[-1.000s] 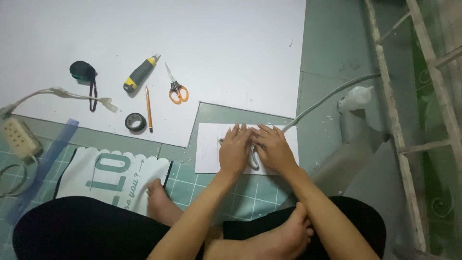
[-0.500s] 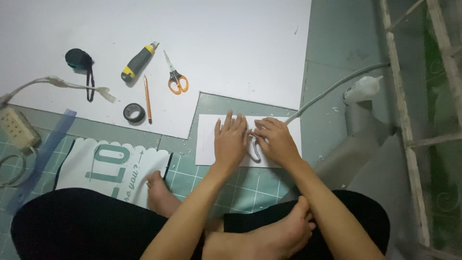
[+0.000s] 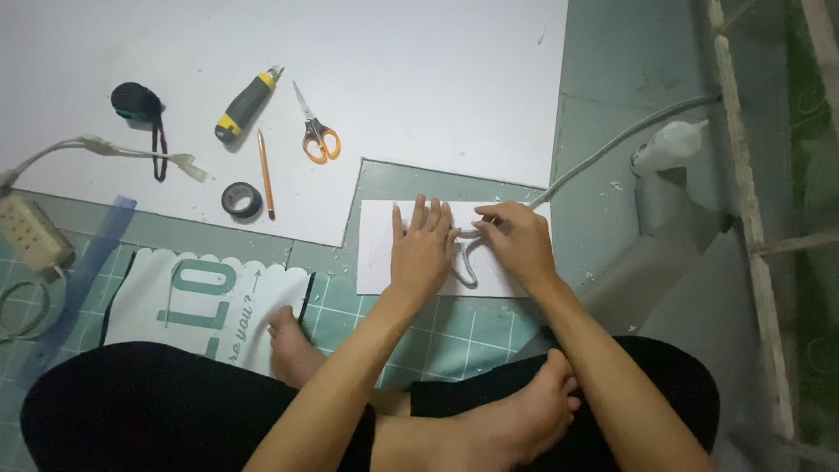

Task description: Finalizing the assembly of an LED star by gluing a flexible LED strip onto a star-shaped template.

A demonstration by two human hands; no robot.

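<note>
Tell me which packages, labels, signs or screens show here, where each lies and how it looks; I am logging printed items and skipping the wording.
Printed bag: flat on the green cutting mat, left of the hands by the person's knee; white, scalloped top edge, teal lettering.
White bottle: on the floor at right, beyond the right hand; any label is too small to tell.
No signs or screens are in view.

Left hand [image 3: 421, 249], right hand [image 3: 520, 245] bare — no rings, no watch, no gloves. Forearms uncovered, no sleeves in view. Black trousers [image 3: 157, 406] on both legs — feet bare, no socks.
</note>
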